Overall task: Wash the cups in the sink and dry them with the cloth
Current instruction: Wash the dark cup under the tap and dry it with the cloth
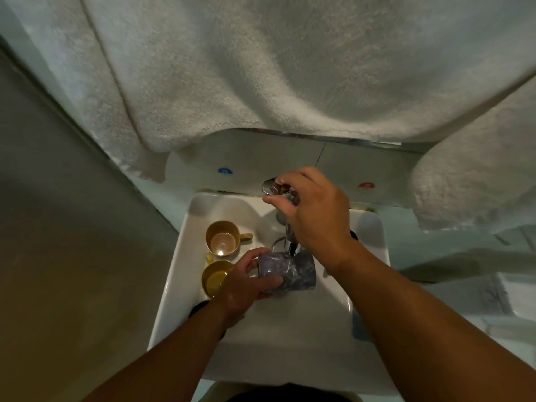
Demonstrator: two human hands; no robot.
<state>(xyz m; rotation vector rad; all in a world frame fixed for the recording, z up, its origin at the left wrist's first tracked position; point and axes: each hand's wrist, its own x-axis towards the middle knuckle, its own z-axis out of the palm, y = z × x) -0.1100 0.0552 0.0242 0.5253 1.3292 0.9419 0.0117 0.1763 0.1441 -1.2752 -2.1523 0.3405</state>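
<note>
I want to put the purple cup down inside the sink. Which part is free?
Free: the sink floor near the person, below the purple cup, and its right side. Crowded: the left side, with the tan cup and the yellow cup.

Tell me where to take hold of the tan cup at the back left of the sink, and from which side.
Take the tan cup by its handle, which sticks out to the right toward the tap. Or pinch the rim from above, since it stands upright and open. Coming from above looks best: the yellow cup crowds its near side, and the sink wall is close on the left.
</note>
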